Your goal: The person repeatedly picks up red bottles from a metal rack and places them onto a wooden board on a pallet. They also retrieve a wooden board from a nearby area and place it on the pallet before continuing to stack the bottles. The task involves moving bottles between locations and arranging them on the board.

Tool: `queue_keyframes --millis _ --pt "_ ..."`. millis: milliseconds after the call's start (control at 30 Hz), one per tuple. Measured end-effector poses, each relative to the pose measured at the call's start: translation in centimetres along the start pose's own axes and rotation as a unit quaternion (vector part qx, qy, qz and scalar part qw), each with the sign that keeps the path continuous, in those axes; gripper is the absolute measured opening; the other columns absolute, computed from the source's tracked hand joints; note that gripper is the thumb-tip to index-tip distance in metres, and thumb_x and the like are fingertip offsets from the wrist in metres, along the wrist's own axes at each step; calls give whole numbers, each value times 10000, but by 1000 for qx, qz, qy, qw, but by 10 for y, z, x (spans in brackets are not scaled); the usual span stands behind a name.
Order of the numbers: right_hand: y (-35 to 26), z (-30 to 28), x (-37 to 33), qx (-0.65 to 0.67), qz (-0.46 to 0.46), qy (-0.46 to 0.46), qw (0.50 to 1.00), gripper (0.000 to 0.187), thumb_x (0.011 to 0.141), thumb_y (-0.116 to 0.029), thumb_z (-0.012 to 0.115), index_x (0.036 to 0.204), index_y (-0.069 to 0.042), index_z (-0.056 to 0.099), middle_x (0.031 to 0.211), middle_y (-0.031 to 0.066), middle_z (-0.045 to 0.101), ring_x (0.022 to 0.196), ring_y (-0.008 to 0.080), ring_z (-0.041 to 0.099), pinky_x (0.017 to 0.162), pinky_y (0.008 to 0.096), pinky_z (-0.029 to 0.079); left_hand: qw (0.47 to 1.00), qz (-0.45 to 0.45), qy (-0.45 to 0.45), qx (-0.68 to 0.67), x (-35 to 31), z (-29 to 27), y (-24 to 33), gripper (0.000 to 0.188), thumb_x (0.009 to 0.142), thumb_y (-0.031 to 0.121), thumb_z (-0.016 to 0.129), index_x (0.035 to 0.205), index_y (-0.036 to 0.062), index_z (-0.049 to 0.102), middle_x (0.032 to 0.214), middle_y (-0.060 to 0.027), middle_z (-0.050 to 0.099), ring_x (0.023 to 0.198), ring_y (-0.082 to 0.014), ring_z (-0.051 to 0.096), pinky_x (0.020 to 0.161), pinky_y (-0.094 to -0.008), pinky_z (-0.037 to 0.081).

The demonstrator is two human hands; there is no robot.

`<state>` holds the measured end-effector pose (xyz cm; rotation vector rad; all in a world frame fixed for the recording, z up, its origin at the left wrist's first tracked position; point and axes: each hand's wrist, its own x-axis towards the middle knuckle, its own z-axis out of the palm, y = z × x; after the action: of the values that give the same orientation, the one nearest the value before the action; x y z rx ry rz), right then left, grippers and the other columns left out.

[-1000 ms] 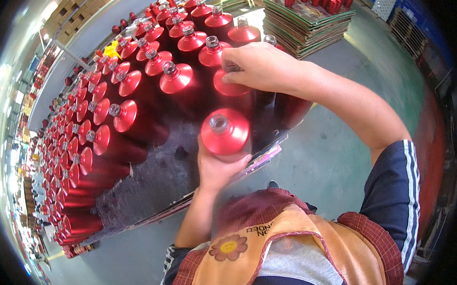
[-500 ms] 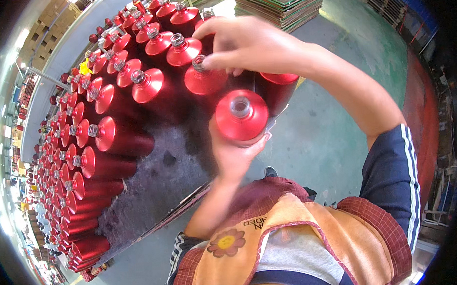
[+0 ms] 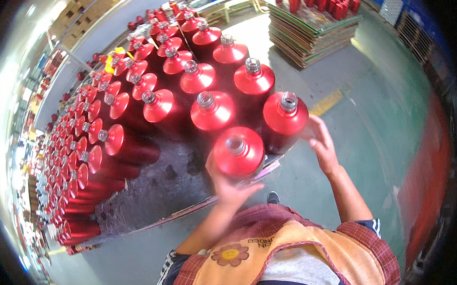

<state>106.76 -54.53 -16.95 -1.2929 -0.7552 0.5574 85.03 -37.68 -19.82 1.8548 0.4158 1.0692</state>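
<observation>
Touching near red bottle (image 3: 239, 160) with left hand (image 3: 225, 186), fingers along its near left side, thumb spread; cannot tell if gripping. Mouth up, at near right edge of dark board (image 3: 144, 202). Holding right hand (image 3: 322, 142) half-curled just right of rightmost bottle (image 3: 286, 117); cannot tell if touching. Packed behind and to left, in rows: other red bottles (image 3: 197, 80). Set far right, on floor: board stack (image 3: 306, 45) under small red cylinders (image 3: 329, 3).
</observation>
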Motion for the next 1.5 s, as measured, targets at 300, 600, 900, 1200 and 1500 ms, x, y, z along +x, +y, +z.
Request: queue_keyframes --millis 300,600,900,1200,1500 --pt "-6 -24 50 -144 2 -262 954 762 743 -146 797 1399 -73 418 1330 129 491 1172 254 536 970 378 469 957 -211 -113 165 -8 -6 17 801 572 292 931 1241 48 564 1226 -143 616 1136 -262 598 971 -403 464" --pt "-9 -27 78 -194 -58 -323 924 783 707 -218 842 1369 -57 455 1296 149 518 1112 287 560 906 369 493 948 -279 -95 119 -33 -7 -2 586 649 201 905 1141 50 623 1051 -53 667 978 -178 626 887 -355 503" --pt "43 -104 155 -31 -93 -501 860 737 787 -196 790 1402 -57 409 1317 157 491 1099 273 558 890 366 500 876 -154 353 289 -92 61 31 546 824 57 703 1317 26 470 1121 -83 601 1017 -201 603 901 -308 474" --pt "58 -290 246 -6 111 -483 869 599 864 -98 707 1389 -60 421 1272 128 569 1104 203 594 895 329 509 929 -223 264 134 86 359 49 762 815 -24 618 1503 55 301 1243 -100 603 1026 -182 622 791 -273 522" --pt "105 -402 352 -83 92 -421 899 573 909 -234 668 1383 -37 415 1278 155 572 1117 228 602 936 379 502 915 -100 358 159 258 374 -25 299 944 70 574 1234 10 534 1101 -67 600 819 -96 560 726 -228 479"
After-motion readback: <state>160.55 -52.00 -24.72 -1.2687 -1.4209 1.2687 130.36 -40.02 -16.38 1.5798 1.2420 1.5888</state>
